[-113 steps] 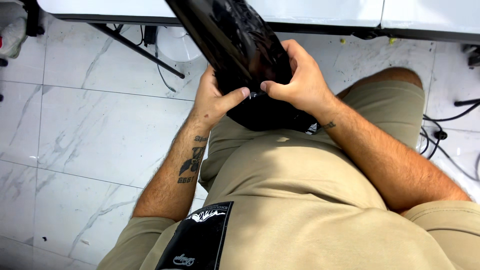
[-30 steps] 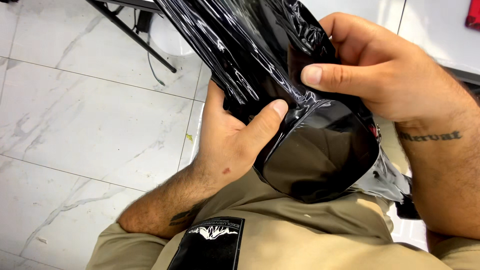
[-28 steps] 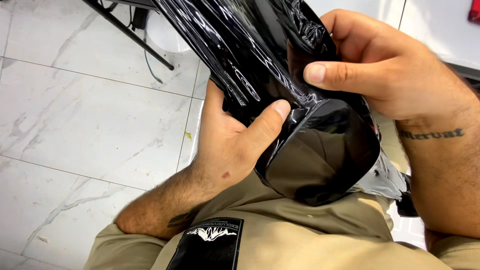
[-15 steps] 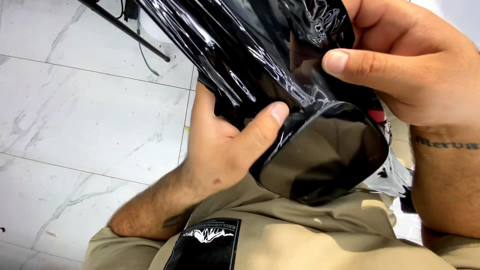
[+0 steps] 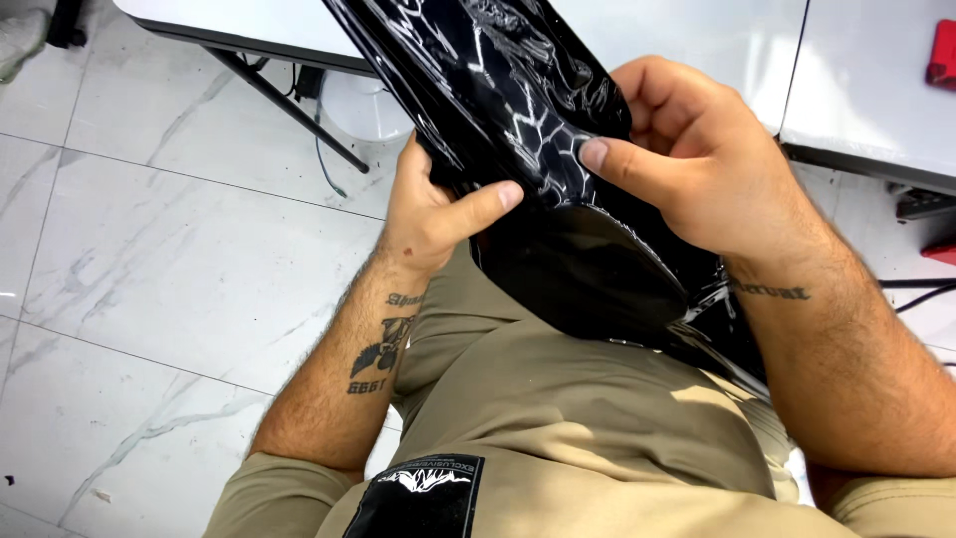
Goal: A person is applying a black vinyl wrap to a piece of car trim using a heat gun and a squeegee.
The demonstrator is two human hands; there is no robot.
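Note:
A glossy black plastic bag (image 5: 558, 189) with pale line markings stretches from the table edge down onto my lap. My left hand (image 5: 433, 204) grips its left edge, thumb pressed across the front. My right hand (image 5: 697, 164) clasps the right side, thumb lying on the bag's face and fingers curled behind it. The bag's lower end bulges as a smooth dark fold (image 5: 597, 274) above my khaki trousers (image 5: 578, 418).
A white table (image 5: 697, 40) runs along the top, with black legs (image 5: 284, 110) slanting to the marble-tile floor (image 5: 169, 279). A red object (image 5: 941, 50) lies at the table's right edge. Cables (image 5: 916, 294) trail at the right.
The view has pulled back and the bag now sits higher and further from me. Both hands keep hold; my left thumb has slid up the bag's front.

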